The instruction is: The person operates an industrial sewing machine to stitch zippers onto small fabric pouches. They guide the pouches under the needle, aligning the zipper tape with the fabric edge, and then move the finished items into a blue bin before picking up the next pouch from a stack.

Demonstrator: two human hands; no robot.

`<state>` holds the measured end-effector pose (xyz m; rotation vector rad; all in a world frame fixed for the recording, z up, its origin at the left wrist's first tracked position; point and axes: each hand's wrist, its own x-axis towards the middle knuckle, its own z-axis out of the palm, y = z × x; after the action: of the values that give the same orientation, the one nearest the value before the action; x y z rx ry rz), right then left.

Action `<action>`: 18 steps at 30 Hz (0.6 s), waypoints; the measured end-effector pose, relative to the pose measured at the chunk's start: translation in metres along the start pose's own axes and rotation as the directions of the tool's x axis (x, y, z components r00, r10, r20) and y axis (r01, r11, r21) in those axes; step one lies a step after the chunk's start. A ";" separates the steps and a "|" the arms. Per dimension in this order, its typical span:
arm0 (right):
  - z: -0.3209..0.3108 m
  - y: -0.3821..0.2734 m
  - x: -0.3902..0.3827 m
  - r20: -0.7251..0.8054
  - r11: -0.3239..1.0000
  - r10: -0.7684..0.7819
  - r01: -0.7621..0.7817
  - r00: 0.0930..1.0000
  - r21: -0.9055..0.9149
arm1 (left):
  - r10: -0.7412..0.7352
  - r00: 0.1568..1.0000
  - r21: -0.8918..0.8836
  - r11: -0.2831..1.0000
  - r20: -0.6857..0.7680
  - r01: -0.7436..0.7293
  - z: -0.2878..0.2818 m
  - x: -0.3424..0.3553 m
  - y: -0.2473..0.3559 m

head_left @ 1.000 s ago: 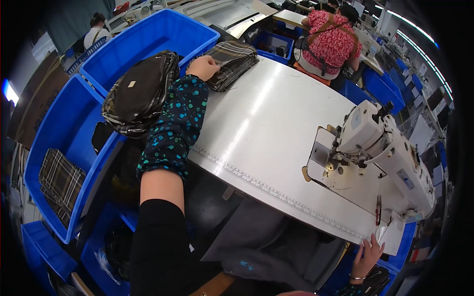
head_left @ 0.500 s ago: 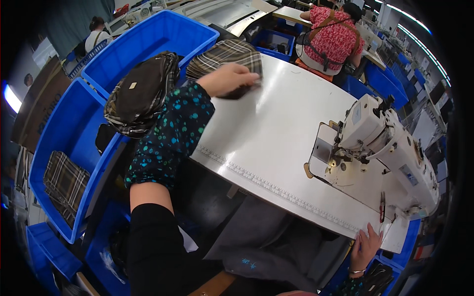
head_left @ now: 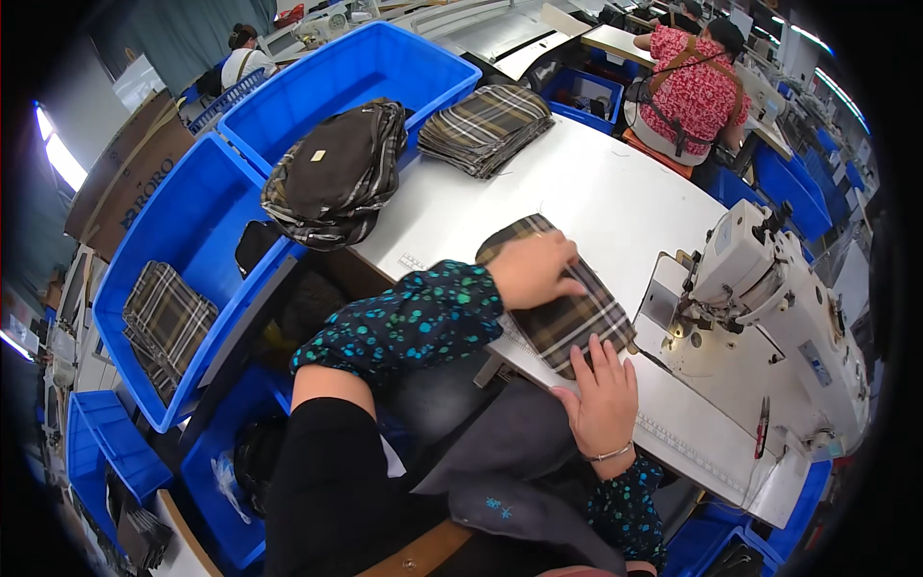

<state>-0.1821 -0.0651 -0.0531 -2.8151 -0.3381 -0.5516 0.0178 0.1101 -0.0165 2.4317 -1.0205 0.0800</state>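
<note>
A plaid fabric panel point(head_left: 567, 322) in brown, black and white, with rounded ends, lies on the white sewing table near its front edge. My left hand point(head_left: 535, 272) is closed on its upper left part, fingers curled and thumb bent in. Flat on the panel's near end rest the outstretched fingers of my right hand point(head_left: 604, 402), which is open. Just right of the panel stands a white sewing machine point(head_left: 769, 288). Farther back, a stack of similar plaid panels point(head_left: 486, 127) sits on the table, beside a dark bag with plaid sides point(head_left: 336, 173).
Blue bins point(head_left: 178, 288) line the left side, one holding more plaid pieces point(head_left: 168, 322). Red-handled thread snips point(head_left: 762, 428) lie right of my right hand. A ruler strip point(head_left: 673, 435) runs along the table's front edge. Another person point(head_left: 697, 91) sits beyond the table.
My left hand has come from the stack toward me with a plaid panel, now on the table by the machine. My right hand has moved left from the table's right corner onto the panel.
</note>
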 end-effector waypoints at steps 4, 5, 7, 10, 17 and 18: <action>-0.003 0.028 -0.015 0.003 0.996 0.089 -0.089 0.996 -0.027 | -0.167 0.923 0.336 0.896 -0.347 0.288 -0.083 -0.021 -0.056; -0.004 0.036 -0.019 0.001 0.994 0.100 -0.100 0.995 -0.034 | -0.176 0.869 0.429 0.813 -0.462 0.393 -0.104 -0.027 -0.072; -0.010 0.042 -0.017 0.032 0.993 0.116 -0.116 0.993 -0.001 | -0.246 0.708 0.441 0.636 -0.662 0.633 -0.144 -0.040 -0.099; -0.014 0.044 -0.012 0.031 0.992 0.120 -0.121 0.992 0.023 | -0.486 0.625 0.437 0.451 -0.611 0.778 -0.173 -0.053 -0.140; -0.016 0.048 -0.009 0.101 0.991 0.120 -0.124 0.988 0.043 | -0.286 0.598 0.341 0.607 -0.749 0.718 -0.197 -0.054 -0.149; -0.020 0.048 -0.009 0.101 0.991 0.118 -0.123 0.988 0.044 | -0.156 0.609 0.407 0.612 -0.778 0.678 -0.204 -0.056 -0.147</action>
<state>-0.1838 -0.1172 -0.0484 -2.7972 -0.1956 -0.3751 0.1049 0.3295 0.0864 2.8034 0.0608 1.2954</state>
